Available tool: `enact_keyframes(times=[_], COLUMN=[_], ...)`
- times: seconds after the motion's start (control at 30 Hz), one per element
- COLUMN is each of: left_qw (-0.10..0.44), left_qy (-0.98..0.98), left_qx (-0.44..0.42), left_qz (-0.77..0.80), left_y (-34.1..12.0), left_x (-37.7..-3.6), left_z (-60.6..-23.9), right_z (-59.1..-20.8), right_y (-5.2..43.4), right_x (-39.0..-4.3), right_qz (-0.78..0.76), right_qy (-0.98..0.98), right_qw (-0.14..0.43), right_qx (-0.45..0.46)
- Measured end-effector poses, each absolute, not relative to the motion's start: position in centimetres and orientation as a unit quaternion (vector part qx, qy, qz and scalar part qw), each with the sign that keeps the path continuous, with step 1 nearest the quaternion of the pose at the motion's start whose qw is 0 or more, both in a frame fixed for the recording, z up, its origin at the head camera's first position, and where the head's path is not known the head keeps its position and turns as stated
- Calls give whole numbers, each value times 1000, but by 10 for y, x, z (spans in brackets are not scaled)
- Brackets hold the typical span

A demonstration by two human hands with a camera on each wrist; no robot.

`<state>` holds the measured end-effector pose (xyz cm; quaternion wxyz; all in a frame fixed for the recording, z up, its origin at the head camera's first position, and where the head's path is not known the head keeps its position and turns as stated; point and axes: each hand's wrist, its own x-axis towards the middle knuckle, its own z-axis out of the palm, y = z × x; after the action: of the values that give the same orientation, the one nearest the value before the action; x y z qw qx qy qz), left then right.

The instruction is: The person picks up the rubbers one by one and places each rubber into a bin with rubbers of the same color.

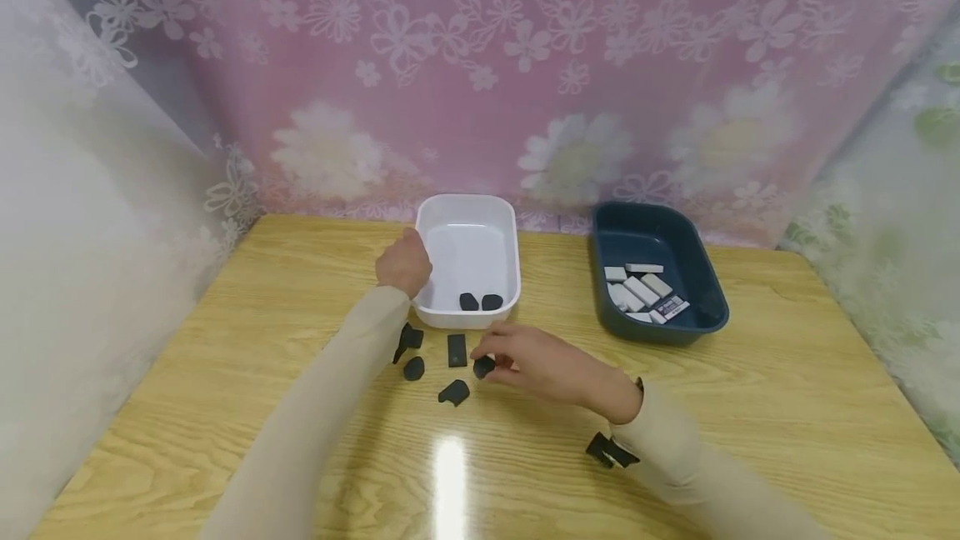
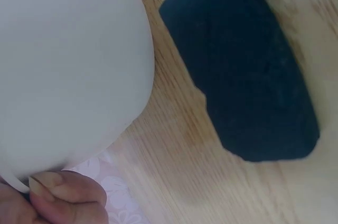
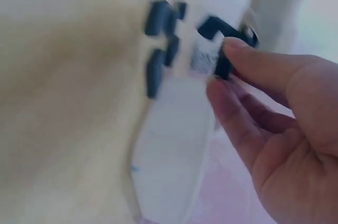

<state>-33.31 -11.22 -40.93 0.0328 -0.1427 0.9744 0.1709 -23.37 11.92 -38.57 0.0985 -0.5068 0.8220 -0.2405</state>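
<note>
My left hand [image 1: 405, 263] grips the left rim of a white plastic tub [image 1: 512, 261]; the left wrist view shows its thumb and a finger [image 2: 68, 197] pinching the edge. With thumb and fingertips, my right hand [image 1: 543, 363] holds a small black block [image 3: 224, 66] just above the table, in front of the tub. Two black pieces [image 1: 492, 302] lie inside the tub at its near end. Between the hands, a black rectangular block [image 1: 457, 351], a rounded black piece [image 1: 414, 368] and a notched black piece [image 1: 454, 392] lie on the table.
To the right stands a dark blue tub [image 1: 708, 294] containing several white blocks, one with a printed sleeve. Black wrist mounts [image 1: 611, 450] project from the sleeves. The wooden table [image 1: 810, 407] meets a pink flowered curtain [image 1: 465, 90] behind the tubs.
</note>
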Motion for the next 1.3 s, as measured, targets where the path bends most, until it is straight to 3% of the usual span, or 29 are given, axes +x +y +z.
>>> enact_keyframes(times=[0.27, 0.67, 1.3], left_qw=[25, 19, 15], left_qy=[975, 975, 975], left_qx=[-143, -152, -151], left_qz=[169, 159, 159], left_y=[-113, -112, -112], left_x=[-332, -335, -334], left_z=[-409, -409, -411], right_z=[-371, -398, -412], right_y=[100, 59, 50], right_x=[-265, -307, -311], right_qz=[-295, -321, -328], right_qy=[834, 866, 876], right_qw=[24, 51, 51], right_qx=[-466, -380, -350])
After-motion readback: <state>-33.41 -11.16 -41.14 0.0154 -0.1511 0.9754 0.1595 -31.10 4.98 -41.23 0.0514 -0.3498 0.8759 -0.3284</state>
